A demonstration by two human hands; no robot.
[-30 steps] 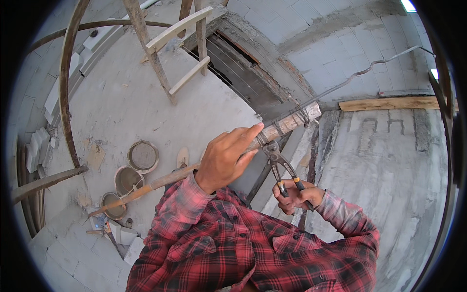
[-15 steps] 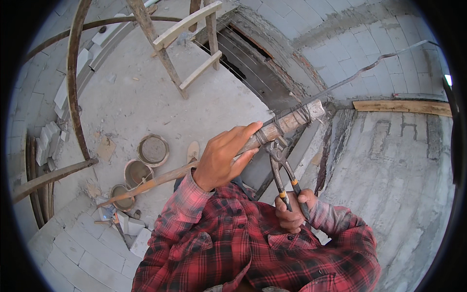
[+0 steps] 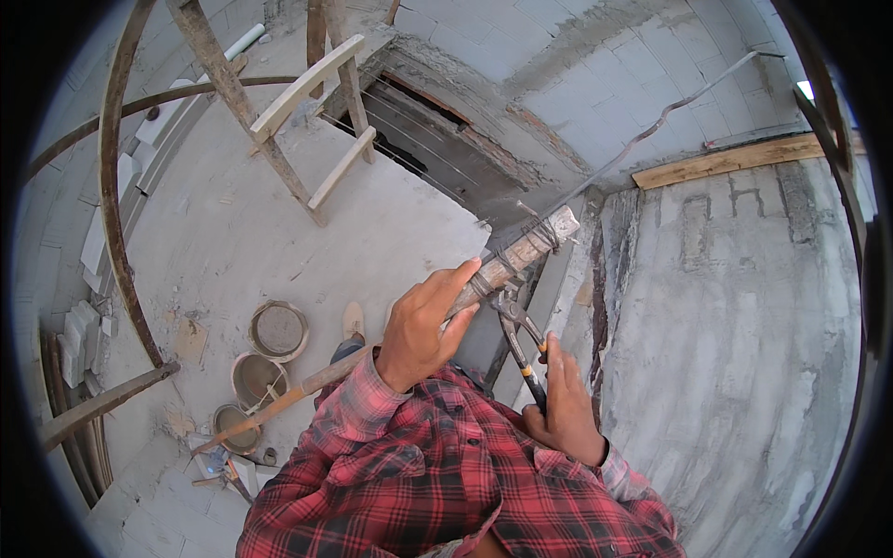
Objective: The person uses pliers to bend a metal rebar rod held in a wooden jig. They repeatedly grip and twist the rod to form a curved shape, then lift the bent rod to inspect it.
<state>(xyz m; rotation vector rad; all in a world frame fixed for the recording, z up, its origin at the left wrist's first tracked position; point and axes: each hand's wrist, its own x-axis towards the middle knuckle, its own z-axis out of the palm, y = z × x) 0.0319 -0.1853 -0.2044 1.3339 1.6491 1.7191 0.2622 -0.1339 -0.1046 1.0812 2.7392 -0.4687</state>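
My left hand (image 3: 423, 321) is closed around a wooden pole (image 3: 312, 379) that runs from lower left to upper right. Dark wire (image 3: 549, 236) is wound round the pole's far end, binding a bent metal rod (image 3: 665, 116) to it. Under the wound end, my right hand (image 3: 569, 405) holds a pair of pincers (image 3: 519, 349) with black and orange handles. Its fingers lie stretched along one handle, and the thumb side rests against the other. The pincers' jaws are at the pole's underside, close to the wire; whether they bite it cannot be made out.
Several mortar buckets (image 3: 278, 331) stand on the floor at left, near some tools (image 3: 223, 476). A wooden trestle (image 3: 302, 98) stands ahead beside a floor opening (image 3: 419, 121). Pale blocks (image 3: 82, 344) are stacked far left. A plank (image 3: 730, 160) lies along the right wall's base.
The view has shifted, so pole and hands sit further left. My right hand's fingers have straightened from a curled hold on the handles. My left hand keeps its hold.
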